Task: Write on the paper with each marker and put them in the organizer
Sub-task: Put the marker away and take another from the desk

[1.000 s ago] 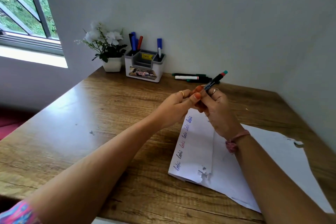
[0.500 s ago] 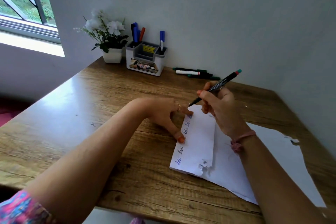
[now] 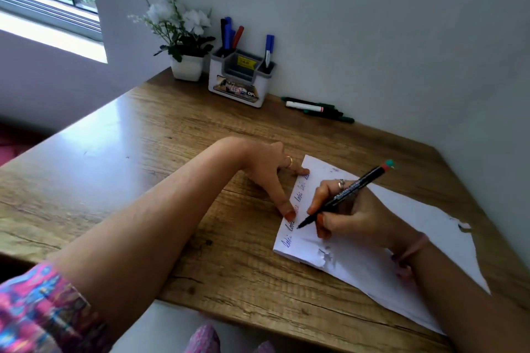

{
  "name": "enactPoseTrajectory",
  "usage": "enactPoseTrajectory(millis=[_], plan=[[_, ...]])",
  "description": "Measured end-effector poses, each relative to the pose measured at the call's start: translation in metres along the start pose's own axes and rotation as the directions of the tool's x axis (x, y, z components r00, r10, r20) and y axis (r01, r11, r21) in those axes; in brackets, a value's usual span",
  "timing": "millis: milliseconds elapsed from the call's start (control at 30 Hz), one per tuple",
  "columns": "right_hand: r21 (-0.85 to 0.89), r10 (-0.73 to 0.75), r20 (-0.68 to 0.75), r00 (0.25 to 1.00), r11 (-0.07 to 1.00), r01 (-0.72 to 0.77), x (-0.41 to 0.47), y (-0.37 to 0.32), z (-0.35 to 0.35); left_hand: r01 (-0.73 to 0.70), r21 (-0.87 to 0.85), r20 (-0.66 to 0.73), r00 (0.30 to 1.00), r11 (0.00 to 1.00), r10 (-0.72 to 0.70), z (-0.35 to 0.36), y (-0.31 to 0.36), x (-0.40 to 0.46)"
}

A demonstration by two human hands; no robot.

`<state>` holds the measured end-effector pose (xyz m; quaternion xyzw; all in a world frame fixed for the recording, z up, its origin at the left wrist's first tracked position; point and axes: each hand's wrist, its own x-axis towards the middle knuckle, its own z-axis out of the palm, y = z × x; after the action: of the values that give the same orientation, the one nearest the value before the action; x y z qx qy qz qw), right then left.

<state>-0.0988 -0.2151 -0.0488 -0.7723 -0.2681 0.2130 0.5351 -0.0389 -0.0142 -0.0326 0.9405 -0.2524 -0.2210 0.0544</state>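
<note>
Since half a second ago, the right hand point(image 3: 355, 215) is bringing the black marker point(image 3: 344, 195) down, its tip now touching the paper point(image 3: 372, 261) near the left edge, beside the handwritten words. Its fingers are gripping the marker's barrel, the teal end pointing toward 2 o'clock. At 9 o'clock from it, the left hand point(image 3: 266, 172) is lying open and flat, fingers spread, pressing the paper's left edge against the table point(image 3: 143, 166). Toward 12 o'clock, against the wall, the white organizer point(image 3: 239, 77) is holding several markers upright, with a flower pot point(image 3: 186, 67) just beside it at 9 o'clock. More markers point(image 3: 315, 109) are lying on the table at the organizer's 3 o'clock.
</note>
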Motion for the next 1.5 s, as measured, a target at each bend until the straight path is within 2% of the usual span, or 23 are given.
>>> enactPoseTrajectory(millis=[100, 300, 467, 600, 800, 967, 1500], plan=[[0.006, -0.031, -0.071, 0.997, 0.999, 0.032, 0.005, 0.007, 0.006, 0.007, -0.010, -0.008, 1.000, 1.000, -0.007, 0.000, -0.002, 0.000], [-0.061, -0.117, -0.066, 0.991, 0.992, 0.113, 0.006, 0.016, 0.008, 0.031, -0.012, 0.019, 0.999, 0.999, -0.031, 0.001, -0.002, 0.000], [-0.040, -0.109, -0.033, 0.994, 0.993, 0.108, 0.005, 0.018, 0.010, 0.045, 0.007, 0.025, 0.999, 0.999, -0.045, 0.001, 0.000, -0.002], [-0.095, -0.111, -0.004, 0.994, 0.989, 0.110, 0.004, 0.019, 0.009, 0.046, 0.000, 0.022, 0.999, 0.999, -0.046, 0.002, 0.002, -0.003], [-0.114, -0.130, -0.051, 0.990, 0.986, 0.124, 0.007, 0.021, 0.012, 0.043, -0.014, 0.017, 0.999, 0.999, -0.043, 0.001, 0.003, -0.004], [-0.121, -0.130, -0.021, 0.991, 0.985, 0.126, 0.005, 0.022, 0.009, 0.038, -0.017, 0.007, 0.999, 0.999, -0.038, 0.002, 0.003, -0.004], [-0.143, -0.173, -0.058, 0.983, 0.976, 0.164, 0.008, 0.022, 0.009, 0.049, -0.054, 0.018, 0.999, 0.997, -0.048, 0.002, 0.003, -0.004]])
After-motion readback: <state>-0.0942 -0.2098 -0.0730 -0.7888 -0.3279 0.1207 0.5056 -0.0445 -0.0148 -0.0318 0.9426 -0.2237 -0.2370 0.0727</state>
